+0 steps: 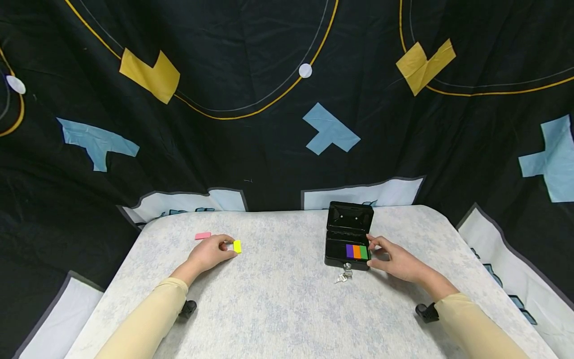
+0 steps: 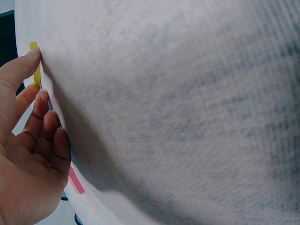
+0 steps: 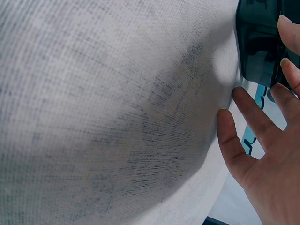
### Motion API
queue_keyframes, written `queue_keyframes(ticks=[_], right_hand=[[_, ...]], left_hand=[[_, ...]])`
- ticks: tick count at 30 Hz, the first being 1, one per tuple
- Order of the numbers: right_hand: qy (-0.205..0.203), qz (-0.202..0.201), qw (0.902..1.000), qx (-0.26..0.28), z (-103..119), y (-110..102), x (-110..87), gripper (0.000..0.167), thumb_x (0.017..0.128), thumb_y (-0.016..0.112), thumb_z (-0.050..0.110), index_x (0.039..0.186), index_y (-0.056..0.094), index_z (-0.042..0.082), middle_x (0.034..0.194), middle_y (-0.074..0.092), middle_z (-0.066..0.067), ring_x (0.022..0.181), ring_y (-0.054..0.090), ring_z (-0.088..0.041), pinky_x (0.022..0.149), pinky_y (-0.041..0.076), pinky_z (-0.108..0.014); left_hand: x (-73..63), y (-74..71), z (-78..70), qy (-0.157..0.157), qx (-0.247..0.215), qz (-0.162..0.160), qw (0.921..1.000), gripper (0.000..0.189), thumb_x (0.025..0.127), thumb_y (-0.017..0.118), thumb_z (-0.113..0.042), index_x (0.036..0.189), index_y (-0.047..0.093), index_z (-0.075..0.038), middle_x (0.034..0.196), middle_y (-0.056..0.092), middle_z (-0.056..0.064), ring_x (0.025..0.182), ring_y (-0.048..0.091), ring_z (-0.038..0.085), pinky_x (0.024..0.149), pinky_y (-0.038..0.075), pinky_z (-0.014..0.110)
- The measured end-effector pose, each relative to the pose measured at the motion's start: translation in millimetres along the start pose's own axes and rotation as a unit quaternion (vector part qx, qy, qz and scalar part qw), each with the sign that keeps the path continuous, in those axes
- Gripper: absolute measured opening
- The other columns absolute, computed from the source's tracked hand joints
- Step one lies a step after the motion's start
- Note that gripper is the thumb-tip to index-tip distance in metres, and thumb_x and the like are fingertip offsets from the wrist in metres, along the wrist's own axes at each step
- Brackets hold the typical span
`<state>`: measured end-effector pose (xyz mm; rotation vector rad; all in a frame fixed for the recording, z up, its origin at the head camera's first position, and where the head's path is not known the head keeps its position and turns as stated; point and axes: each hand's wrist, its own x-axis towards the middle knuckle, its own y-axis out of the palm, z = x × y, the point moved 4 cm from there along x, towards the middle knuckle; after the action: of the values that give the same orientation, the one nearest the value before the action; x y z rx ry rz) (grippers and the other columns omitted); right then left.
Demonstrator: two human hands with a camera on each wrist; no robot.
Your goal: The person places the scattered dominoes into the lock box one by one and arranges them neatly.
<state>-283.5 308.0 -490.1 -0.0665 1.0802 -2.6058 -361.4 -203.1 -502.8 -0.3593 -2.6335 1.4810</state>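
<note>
My left hand [image 1: 211, 253] pinches a small yellow block [image 1: 237, 246] between thumb and index finger, over the left side of the table. In the left wrist view the block shows edge-on at the fingertips, and the other fingers are loosely bent. Behind that hand lies a pink block [image 1: 203, 235]. To the right stands a black cash box [image 1: 335, 259] with its lid [image 1: 350, 218] raised. Inside it, purple [image 1: 349, 251], orange [image 1: 356, 252] and green [image 1: 363, 252] blocks sit side by side. My right hand [image 1: 396, 260] touches the box's right side with spread thumb and fingers.
Keys [image 1: 342, 277] hang from the lock at the front of the box and rest on the table. A pale patterned cloth covers the table [image 1: 278, 299]. Behind it hangs a dark curtain [image 1: 251, 159] with yellow and blue shapes.
</note>
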Motion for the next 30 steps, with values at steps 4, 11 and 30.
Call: queue_keyframes(ticks=[4,11,30], right_hand=[[-0.001,0.000,1.0000,-0.001,-0.2,0.1,0.2,0.037,0.099,0.071,0.032,0.118,0.049,0.010,0.165,0.029,-0.017,0.130,0.053,-0.039,0.106,0.040,-0.059],[-0.004,0.002,1.0000,0.002,0.4,0.3,0.1,0.037,0.099,0.070,0.033,0.119,0.049,0.010,0.165,0.028,-0.017,0.130,0.053,-0.039,0.106,0.040,-0.060],[0.001,0.006,0.9999,0.010,-1.6,1.1,0.1,0.038,0.098,0.071,0.034,0.118,0.048,0.010,0.165,0.027,-0.016,0.131,0.053,-0.038,0.106,0.040,-0.059]], left_hand=[[-0.5,-0.2,-0.4,0.001,0.000,0.002,1.0000,0.042,0.090,0.079,-0.029,0.125,0.069,-0.007,0.087,0.056,0.001,0.078,0.051,0.019,0.069,0.041,0.037],[-0.5,0.0,-0.7,0.004,0.000,0.007,1.0000,0.042,0.091,0.078,-0.028,0.125,0.069,-0.007,0.090,0.058,0.001,0.081,0.053,0.019,0.072,0.043,0.038],[-1.2,-1.5,-19.7,0.034,-0.022,-0.008,0.9991,0.041,0.089,0.080,-0.033,0.122,0.069,-0.010,0.090,0.060,-0.003,0.078,0.054,0.015,0.070,0.044,0.036]])
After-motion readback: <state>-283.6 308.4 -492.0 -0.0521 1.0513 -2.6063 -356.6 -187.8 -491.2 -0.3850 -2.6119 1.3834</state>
